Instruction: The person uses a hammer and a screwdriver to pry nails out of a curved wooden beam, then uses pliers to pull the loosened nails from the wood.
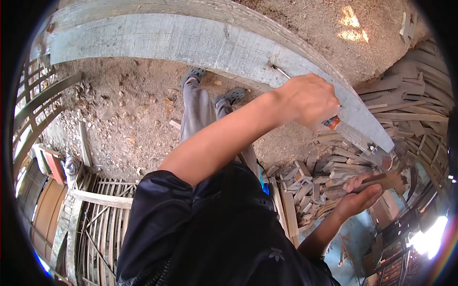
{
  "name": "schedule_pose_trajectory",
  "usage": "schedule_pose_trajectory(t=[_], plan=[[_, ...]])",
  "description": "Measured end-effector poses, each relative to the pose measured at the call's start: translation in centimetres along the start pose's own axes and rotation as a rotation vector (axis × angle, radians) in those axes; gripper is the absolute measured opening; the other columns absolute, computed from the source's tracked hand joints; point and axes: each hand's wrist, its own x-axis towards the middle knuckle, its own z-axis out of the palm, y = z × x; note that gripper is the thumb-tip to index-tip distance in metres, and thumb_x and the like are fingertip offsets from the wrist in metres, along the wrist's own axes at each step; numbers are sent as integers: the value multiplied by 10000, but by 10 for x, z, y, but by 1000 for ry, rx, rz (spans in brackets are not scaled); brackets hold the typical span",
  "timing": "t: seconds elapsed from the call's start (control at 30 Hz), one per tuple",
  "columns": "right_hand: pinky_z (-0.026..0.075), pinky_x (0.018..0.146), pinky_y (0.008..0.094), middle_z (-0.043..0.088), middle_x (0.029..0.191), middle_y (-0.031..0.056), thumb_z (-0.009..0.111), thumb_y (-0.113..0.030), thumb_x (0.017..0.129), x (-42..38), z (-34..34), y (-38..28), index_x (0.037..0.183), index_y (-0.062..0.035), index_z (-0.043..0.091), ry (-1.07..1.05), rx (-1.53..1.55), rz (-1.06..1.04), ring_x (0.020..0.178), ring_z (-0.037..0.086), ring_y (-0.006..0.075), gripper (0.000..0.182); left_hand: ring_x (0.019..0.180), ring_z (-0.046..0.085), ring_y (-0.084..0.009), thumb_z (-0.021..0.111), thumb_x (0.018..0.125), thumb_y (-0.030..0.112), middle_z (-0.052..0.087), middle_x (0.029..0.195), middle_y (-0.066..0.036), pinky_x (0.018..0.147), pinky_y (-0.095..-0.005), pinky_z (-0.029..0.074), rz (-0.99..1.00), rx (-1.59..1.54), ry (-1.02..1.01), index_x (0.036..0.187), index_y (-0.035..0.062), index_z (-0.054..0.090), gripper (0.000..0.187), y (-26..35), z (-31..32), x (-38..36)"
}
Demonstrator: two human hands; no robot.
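My left hand [312, 100] is wrapped round a tool with an orange and black handle [332, 122]. The tool's thin metal shaft [282, 72] reaches from the fist to a dark spot on a long grey wooden board [191, 43]. Lower right, my right hand [360, 195] grips a brown wooden piece [342, 189] that widens at its far end, with the thumb on the near side and fingers behind. This piece is near the board's narrow right end. Whether it touches the board is hard to tell.
Scrap wood [343, 167] is heaped at the right, with more pieces [420, 95] beyond the board. Two feet in grey clogs [231, 97] stand on the dirt floor [129, 109]. A slatted wooden frame [102, 224] lies lower left. Sawdust [305, 28] covers ground beyond the board.
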Motion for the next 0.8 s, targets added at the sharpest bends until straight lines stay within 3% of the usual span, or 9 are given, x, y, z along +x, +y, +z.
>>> schedule_pose_trajectory(t=[0.07, 0.13, 0.33, 0.4, 0.5, 0.53, 0.67, 0.77, 0.8], plan=[[352, 425, 233, 454, 724, 52, 418, -524, 1049, -2, 4, 3, 1278, 12, 408, -22, -7, -9, 535, 402, 99, 583, 706, 683, -352, 703, 739, 269, 677, 687, -156, 666, -464, 552, 24, 16, -5, 776, 109, 721, 165, -3, 3, 4], [352, 430, 240, 451, 718, 48, 444, -536, 1037, -5, 5, 8, 1245, 10, 432, -45, -14, -18, 524, 406, 102, 584, 749, 683, -370, 687, 753, 290, 682, 719, -168, 701, -477, 553, -137, 22, -245, 796, 102, 733, 199, 3, -13, 16], [381, 444, 225, 488, 734, 56, 431, -552, 1036, -16, 20, 41, 1087, -14, 498, 73, 201, -46, 520, 424, 114, 544, 762, 681, -378, 666, 773, 289, 682, 730, -185, 716, -472, 552, -155, 10, -131, 803, 91, 742, 214, -1, -14, 21], [390, 441, 216, 486, 696, 31, 440, -556, 1032, -26, 39, 69, 987, -46, 534, -23, -315, 229, 503, 435, 101, 520, 766, 681, -382, 668, 769, 291, 681, 727, -191, 719, -474, 551, -176, -40, -140, 794, 80, 740, 224, -2, -16, 21], [412, 453, 214, 502, 690, 13, 444, -529, 1040, -8, 38, 53, 1000, -70, 545, 126, -121, 386, 514, 472, 101, 472, 775, 683, -384, 675, 760, 293, 685, 733, -194, 725, -473, 551, -191, -35, -146, 786, 66, 738, 237, -7, -11, 26], [398, 427, 216, 509, 674, 14, 452, -506, 1043, 2, 35, 34, 995, -71, 540, 232, 202, 346, 525, 484, 96, 446, 780, 685, -382, 678, 756, 293, 690, 740, -191, 727, -471, 552, -195, 10, -147, 786, 63, 738, 240, -8, -10, 26], [367, 385, 184, 516, 733, 5, 515, -507, 1017, 1, 14, 66, 1125, -110, 486, 102, 110, 5, 501, 448, 67, 413, 770, 686, -384, 679, 750, 288, 695, 747, -184, 726, -464, 554, -191, -55, -80, 786, 68, 741, 231, -6, -14, 22], [391, 427, 221, 534, 720, 21, 480, -488, 1034, 2, 35, 26, 1090, -69, 529, -22, -81, 457, 528, 483, 80, 426, 749, 685, -394, 675, 758, 287, 689, 744, -208, 727, -459, 557, -194, -65, -123, 773, 49, 739, 247, -10, -15, 24], [381, 437, 226, 513, 713, 24, 461, -506, 1041, 1, 20, 36, 1093, -55, 510, 144, 156, 389, 518, 461, 84, 457, 736, 686, -397, 672, 773, 291, 685, 737, -225, 731, -457, 560, -264, -56, -69, 768, 29, 734, 269, -5, -14, 26]])
